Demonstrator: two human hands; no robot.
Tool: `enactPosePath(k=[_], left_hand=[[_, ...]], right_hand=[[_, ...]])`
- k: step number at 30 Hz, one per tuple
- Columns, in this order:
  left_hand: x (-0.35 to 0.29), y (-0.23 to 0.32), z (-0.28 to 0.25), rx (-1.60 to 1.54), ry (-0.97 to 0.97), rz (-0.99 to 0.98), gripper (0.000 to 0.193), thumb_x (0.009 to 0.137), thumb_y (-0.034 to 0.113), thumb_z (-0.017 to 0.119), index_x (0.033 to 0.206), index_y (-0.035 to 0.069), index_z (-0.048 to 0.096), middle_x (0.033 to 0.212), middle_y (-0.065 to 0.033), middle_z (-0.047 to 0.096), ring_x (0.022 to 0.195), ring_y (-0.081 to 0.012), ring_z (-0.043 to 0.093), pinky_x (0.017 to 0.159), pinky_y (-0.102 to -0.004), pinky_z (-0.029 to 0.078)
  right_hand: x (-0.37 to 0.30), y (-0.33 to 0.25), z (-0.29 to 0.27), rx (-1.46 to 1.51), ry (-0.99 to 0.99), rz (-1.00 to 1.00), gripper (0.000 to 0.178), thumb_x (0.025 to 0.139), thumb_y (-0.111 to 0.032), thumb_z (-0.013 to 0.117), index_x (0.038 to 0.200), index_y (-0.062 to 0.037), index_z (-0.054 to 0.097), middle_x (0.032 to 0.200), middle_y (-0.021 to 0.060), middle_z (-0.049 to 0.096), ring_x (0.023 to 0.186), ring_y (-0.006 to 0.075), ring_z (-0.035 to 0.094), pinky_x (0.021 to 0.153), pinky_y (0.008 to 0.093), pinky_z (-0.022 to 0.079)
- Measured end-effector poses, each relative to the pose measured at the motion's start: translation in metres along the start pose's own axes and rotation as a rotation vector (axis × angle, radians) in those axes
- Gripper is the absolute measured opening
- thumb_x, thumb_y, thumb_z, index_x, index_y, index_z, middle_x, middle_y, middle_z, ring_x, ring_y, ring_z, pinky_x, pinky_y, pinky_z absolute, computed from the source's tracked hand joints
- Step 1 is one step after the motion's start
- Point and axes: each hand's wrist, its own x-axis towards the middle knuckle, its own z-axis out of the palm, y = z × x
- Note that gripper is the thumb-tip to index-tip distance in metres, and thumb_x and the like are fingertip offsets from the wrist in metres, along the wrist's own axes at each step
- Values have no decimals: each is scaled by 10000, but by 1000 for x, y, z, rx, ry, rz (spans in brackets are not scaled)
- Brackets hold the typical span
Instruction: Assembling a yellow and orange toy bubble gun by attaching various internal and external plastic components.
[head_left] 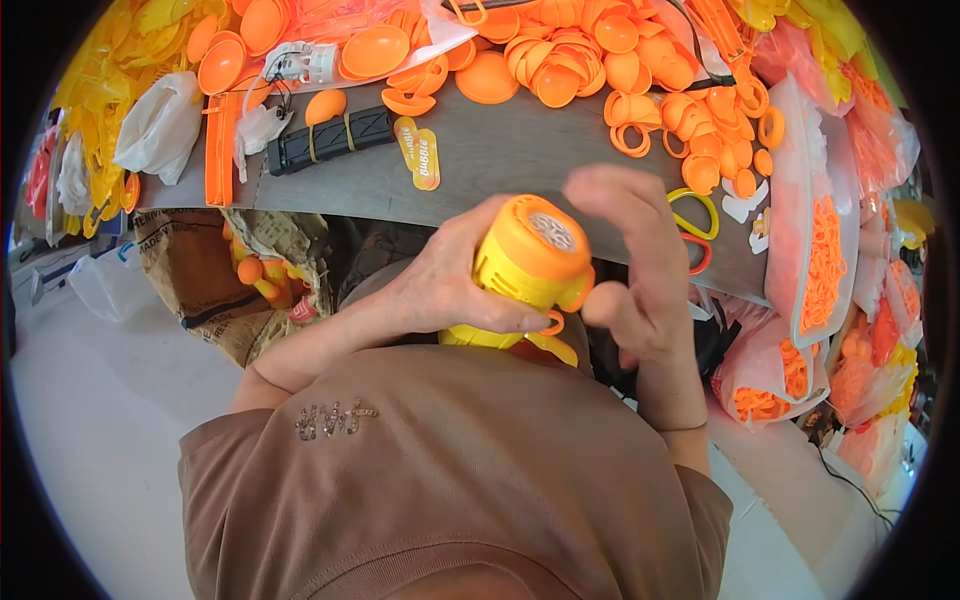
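My left hand (445,275) is wrapped around a yellow toy blaster (510,275) with an orange front ring, holding it close to my chest. A pale, patterned round disc with holes fills the ring and faces up and away from me. Orange and yellow parts stick out below it on the right, partly hidden. Just right of the toy, my right hand (640,265) is raised with its fingers bent and apart, slightly blurred. Nothing shows between those fingers.
Many orange cups (560,65) are heaped along the back of the grey table (480,160). Nearer lie a black strip bundle (335,140), yellow stickers (418,155) and yellow-handled scissors (695,212). A clear bin (815,230) stands right; a sack (205,265) of parts sits left.
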Motion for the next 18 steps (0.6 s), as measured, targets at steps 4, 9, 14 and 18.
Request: enactPosePath(k=[4, 9, 14, 18], left_hand=[[-4, 10, 3, 1, -88, -120, 622, 615, 161, 814, 1139, 14, 512, 1010, -76, 605, 933, -162, 582, 820, -307, 471], [-12, -4, 13, 28, -117, -46, 593, 612, 134, 801, 1110, 13, 503, 964, -79, 611, 888, -155, 597, 756, -300, 498], [-12, -6, 16, 184, -57, 5, 642, 606, 166, 800, 1130, -5, 469, 938, -99, 609, 872, -166, 603, 741, -310, 505], [-3, 2, 6, 176, -89, 20, 716, 617, 173, 829, 1197, 2, 446, 1040, -101, 584, 936, -173, 584, 789, -315, 489]], right_hand=[[19, -11, -3, -205, -525, 160, 564, 855, -529, 511, 1125, -34, 533, 941, 143, 519, 799, 330, 565, 653, 370, 465], [17, -9, 0, -123, -559, 162, 354, 872, -358, 484, 1005, -32, 519, 817, 135, 469, 671, 328, 525, 581, 395, 432], [18, -9, -3, -136, -623, 234, 402, 867, -402, 474, 1011, -31, 529, 799, 133, 478, 662, 321, 526, 579, 367, 432], [22, 3, -8, -138, -512, 128, 322, 850, -320, 531, 1020, -47, 543, 825, 125, 533, 633, 283, 559, 536, 364, 450]])
